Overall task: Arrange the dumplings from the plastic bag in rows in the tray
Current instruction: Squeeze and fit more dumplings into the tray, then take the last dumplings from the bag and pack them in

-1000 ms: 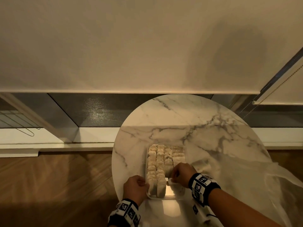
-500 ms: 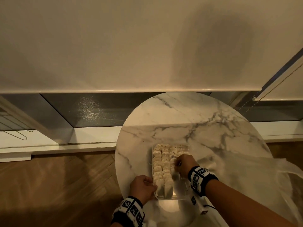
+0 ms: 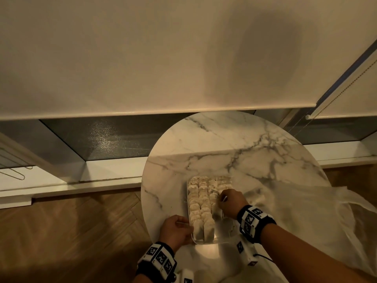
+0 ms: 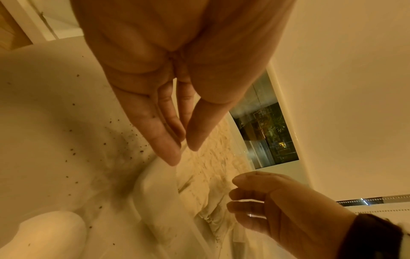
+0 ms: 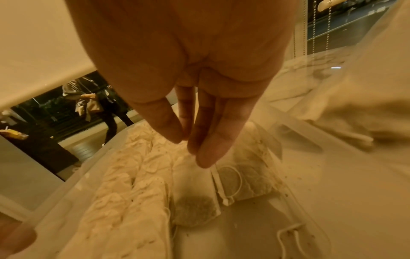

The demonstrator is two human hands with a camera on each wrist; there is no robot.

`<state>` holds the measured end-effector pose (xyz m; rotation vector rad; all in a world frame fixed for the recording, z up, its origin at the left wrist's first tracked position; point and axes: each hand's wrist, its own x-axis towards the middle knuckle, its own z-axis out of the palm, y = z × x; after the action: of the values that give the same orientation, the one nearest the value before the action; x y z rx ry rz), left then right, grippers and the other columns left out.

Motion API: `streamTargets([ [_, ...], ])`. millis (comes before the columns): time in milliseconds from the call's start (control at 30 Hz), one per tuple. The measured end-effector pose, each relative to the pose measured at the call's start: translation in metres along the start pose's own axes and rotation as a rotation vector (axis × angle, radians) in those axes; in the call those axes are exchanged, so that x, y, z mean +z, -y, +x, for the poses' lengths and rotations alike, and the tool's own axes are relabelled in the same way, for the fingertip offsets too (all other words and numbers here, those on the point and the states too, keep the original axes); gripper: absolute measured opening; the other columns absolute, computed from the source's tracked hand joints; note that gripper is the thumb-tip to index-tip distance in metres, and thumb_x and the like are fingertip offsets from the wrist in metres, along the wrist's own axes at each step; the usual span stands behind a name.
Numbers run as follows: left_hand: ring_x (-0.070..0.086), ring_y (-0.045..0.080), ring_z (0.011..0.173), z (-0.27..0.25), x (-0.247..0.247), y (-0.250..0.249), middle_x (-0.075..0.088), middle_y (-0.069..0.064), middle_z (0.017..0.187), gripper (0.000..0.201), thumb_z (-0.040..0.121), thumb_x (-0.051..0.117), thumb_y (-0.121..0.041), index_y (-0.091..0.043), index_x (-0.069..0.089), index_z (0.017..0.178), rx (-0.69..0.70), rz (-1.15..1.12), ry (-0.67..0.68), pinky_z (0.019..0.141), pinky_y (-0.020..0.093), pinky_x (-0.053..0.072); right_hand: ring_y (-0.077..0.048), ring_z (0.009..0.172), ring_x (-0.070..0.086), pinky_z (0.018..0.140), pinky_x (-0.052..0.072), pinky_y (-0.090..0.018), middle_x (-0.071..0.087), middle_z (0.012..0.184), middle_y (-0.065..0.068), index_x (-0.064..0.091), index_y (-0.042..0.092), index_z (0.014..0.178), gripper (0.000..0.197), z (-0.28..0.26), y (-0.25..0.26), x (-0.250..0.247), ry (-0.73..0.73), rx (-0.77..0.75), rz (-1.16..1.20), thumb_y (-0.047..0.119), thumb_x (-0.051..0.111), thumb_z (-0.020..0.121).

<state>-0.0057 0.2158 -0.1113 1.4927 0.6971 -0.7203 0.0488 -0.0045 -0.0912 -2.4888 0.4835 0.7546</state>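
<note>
A clear plastic tray (image 3: 206, 242) sits on the round marble table (image 3: 224, 144). It holds rows of dumplings (image 3: 199, 201), pale flat pouches with strings (image 5: 193, 201). Two rows on the left run the tray's full length, and the rows on the right stop short. My left hand (image 3: 188, 226) grips the tray's near left rim (image 4: 155, 175) between thumb and fingers. My right hand (image 3: 222, 198) hovers over the third row, its straight fingertips (image 5: 204, 163) touching the pouches and holding nothing. One pouch (image 5: 248, 178) lies flat in the right-hand row. The clear plastic bag (image 3: 316, 211) lies crumpled at the right.
The table's left edge runs just beside my left hand, with wooden floor (image 3: 81, 231) below. A window sill and a lowered blind (image 3: 142, 58) stand behind the table. Dark crumbs (image 4: 124, 136) speckle the marble near the tray. The tray's near right corner (image 3: 226, 231) is bare.
My right hand has moved from the near end of the third row farther up the tray. The left hand has stayed at the tray's near left corner.
</note>
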Motion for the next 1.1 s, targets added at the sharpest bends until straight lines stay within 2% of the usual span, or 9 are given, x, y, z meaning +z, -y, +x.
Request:
streamTargets([
  [167,0.065,0.025,0.068,-0.001,0.0,-0.003,0.065,0.017,0.088,0.024,0.079,0.073,0.01,0.002,0.063,0.099,-0.015,-0.002,0.011,0.049,0.029,0.054,-0.011,0.075,0.064,0.068,0.056,-0.024,0.068,0.084,0.004,0.069,0.026,0.082,0.003,-0.012,-0.004,0.01,0.206,-0.015,0.057,0.028,0.071,0.084],
  [300,0.064,0.027,0.069,-0.004,0.002,-0.004,0.065,0.017,0.088,0.023,0.079,0.074,0.01,0.001,0.063,0.096,-0.018,0.004,0.003,0.053,0.032,0.055,-0.012,0.079,0.063,0.065,0.052,-0.021,0.067,0.087,0.005,0.069,0.025,0.089,0.006,-0.013,-0.009,0.016,0.166,-0.059,0.096,0.028,0.071,0.083],
  [467,0.062,0.022,0.066,-0.013,0.007,-0.01,0.066,0.014,0.089,0.019,0.084,0.069,0.006,-0.003,0.063,0.1,0.016,0.038,-0.06,0.046,0.024,0.05,-0.008,0.08,0.063,0.067,0.051,-0.019,0.068,0.09,0.007,0.072,0.023,0.094,0.013,-0.017,-0.013,0.009,0.152,-0.102,0.152,0.028,0.072,0.082],
  [567,0.064,0.021,0.075,-0.016,0.01,-0.012,0.069,0.008,0.094,0.018,0.087,0.069,-0.005,-0.012,0.066,0.104,0.122,0.086,-0.145,0.052,0.025,0.049,-0.007,0.079,0.062,0.067,0.052,-0.019,0.069,0.095,0.006,0.071,0.025,0.1,0.015,-0.023,-0.016,-0.002,0.12,-0.136,0.174,0.025,0.063,0.088],
  [633,0.064,0.018,0.085,-0.019,0.015,-0.016,0.07,0.005,0.097,0.017,0.088,0.068,-0.006,-0.017,0.067,0.101,0.251,0.075,-0.202,0.065,0.026,0.05,-0.011,0.076,0.066,0.072,0.059,-0.031,0.07,0.089,0.004,0.071,0.028,0.094,0.013,-0.027,-0.021,-0.012,0.118,-0.179,0.257,0.024,0.061,0.088],
  [700,0.063,0.015,0.091,-0.027,0.023,-0.024,0.069,0.001,0.098,0.018,0.089,0.066,-0.003,-0.018,0.068,0.098,0.387,0.063,-0.239,0.071,0.022,0.049,-0.014,0.072,0.068,0.069,0.061,-0.033,0.07,0.085,0.001,0.071,0.025,0.095,0.012,-0.036,-0.025,-0.025,0.104,-0.222,0.337,0.021,0.062,0.089],
  [800,0.066,0.019,0.092,-0.043,0.046,-0.038,0.071,0.001,0.097,0.019,0.09,0.065,0.0,-0.018,0.07,0.095,0.518,0.048,-0.199,0.073,0.025,0.051,-0.013,0.072,0.066,0.063,0.057,-0.03,0.07,0.089,-0.005,0.07,0.02,0.1,0.011,-0.059,-0.037,-0.055,0.073,-0.286,0.421,0.02,0.062,0.092],
  [933,0.069,0.016,0.086,-0.068,0.094,-0.053,0.074,-0.003,0.093,0.018,0.089,0.068,0.0,-0.018,0.074,0.092,0.607,0.126,-0.111,0.069,0.02,0.053,-0.016,0.075,0.066,0.065,0.059,-0.039,0.069,0.091,-0.004,0.069,0.021,0.102,0.012,-0.101,-0.063,-0.104,0.041,-0.344,0.507,0.024,0.062,0.093],
  [1100,0.067,0.004,0.083,-0.119,0.173,-0.065,0.073,-0.012,0.097,0.013,0.089,0.071,-0.018,-0.029,0.075,0.093,0.693,0.353,0.107,0.075,0.019,0.054,-0.02,0.08,0.067,0.065,0.061,-0.038,0.068,0.089,0.001,0.07,0.026,0.102,0.01,-0.175,-0.104,-0.178,-0.046,-0.51,0.598,0.027,0.065,0.093],
])
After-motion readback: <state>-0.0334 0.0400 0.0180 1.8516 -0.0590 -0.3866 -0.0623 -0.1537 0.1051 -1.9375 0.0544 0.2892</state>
